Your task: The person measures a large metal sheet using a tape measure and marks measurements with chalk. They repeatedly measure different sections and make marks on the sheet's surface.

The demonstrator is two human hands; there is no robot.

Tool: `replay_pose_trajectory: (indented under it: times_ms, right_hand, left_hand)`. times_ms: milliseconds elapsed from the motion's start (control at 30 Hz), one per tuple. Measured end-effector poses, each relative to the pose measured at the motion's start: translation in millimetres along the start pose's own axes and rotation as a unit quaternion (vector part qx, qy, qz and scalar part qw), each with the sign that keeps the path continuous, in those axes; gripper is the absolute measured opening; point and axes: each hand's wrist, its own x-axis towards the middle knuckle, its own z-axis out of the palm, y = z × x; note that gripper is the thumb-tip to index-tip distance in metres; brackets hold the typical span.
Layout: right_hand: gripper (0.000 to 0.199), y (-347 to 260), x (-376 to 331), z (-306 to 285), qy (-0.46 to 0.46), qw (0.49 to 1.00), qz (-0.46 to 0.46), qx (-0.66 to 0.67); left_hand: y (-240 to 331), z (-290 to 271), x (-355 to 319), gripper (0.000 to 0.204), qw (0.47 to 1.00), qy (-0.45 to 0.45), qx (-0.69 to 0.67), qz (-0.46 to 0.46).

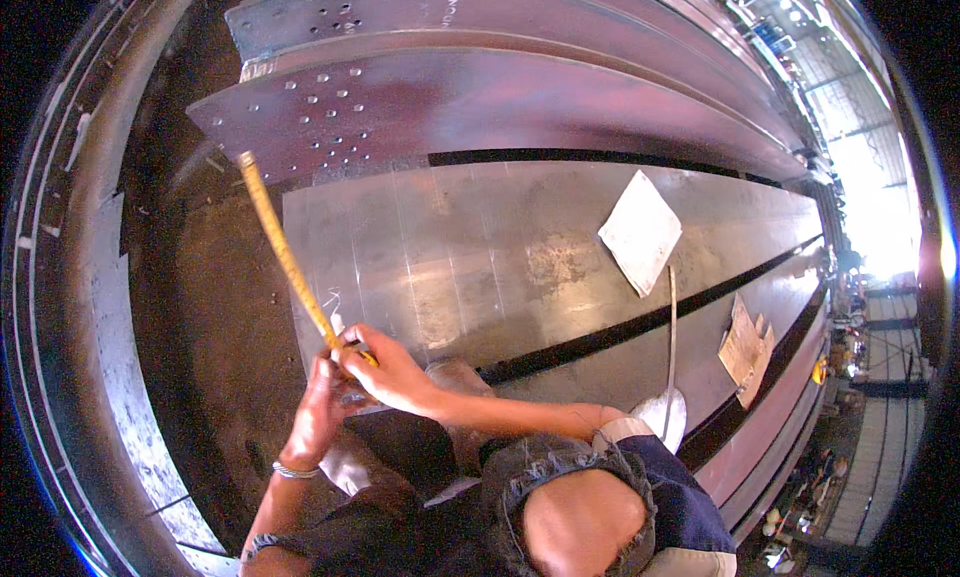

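Observation:
A yellow tape measure (pixel 283 252) has its blade stretched out to the upper left, past the edge of a grey steel plate (pixel 380 267). My left hand (pixel 318 417) is closed around its near end, low by the plate's corner. Close against it, my right hand (pixel 392 375) is closed with fingertips at the blade and a short white stick of chalk (pixel 337 322) poking up from them. Overlapping fingers hide the tape's near end. Thin pale lines and a small chalk mark show on the plate by my hands.
Dark red steel beams (pixel 400 97) with bolt holes lie beyond the plate. A white sheet (pixel 642 233) rests on it, with a thin metal strip (pixel 672 337) and a brown cardboard piece (pixel 745 352) to the right. Dark gaps separate the plates. My bent knee (pixel 585 522) is at the front.

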Motion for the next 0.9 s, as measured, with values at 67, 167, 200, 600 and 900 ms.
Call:
replay_pose_trajectory:
  times_ms: [67, 167, 200, 600, 900]
  right_hand:
    - [0.027, -1.6, -1.1, -2.4, 0.076, 0.995, 0.013, -0.060]
    - [0.027, -6.2, -4.7, -7.6, 0.161, 0.985, -0.001, -0.057]
    - [0.026, -7.2, -6.9, -12.6, 0.174, 0.980, -0.025, -0.098]
    - [0.025, -57.2, -71.3, -69.5, 0.289, 0.859, 0.002, -0.422]
    - [0.053, -15.6, -125.4, -277.2, 0.519, 0.808, -0.052, -0.273]
  left_hand:
    - [-9.6, 19.6, 3.6, 0.061, 0.999, -0.010, 0.007, 0.053]
    - [-7.4, 22.9, 18.5, 0.066, 0.992, -0.082, 0.019, 0.093]
    - [4.6, 30.4, 16.4, 0.065, 0.996, -0.081, 0.020, 0.044]
    - [-22.4, 77.3, 62.2, 0.046, 0.988, -0.113, -0.068, -0.083]
    - [33.1, 25.3, 90.8, 0.043, 0.993, -0.056, 0.095, -0.037]
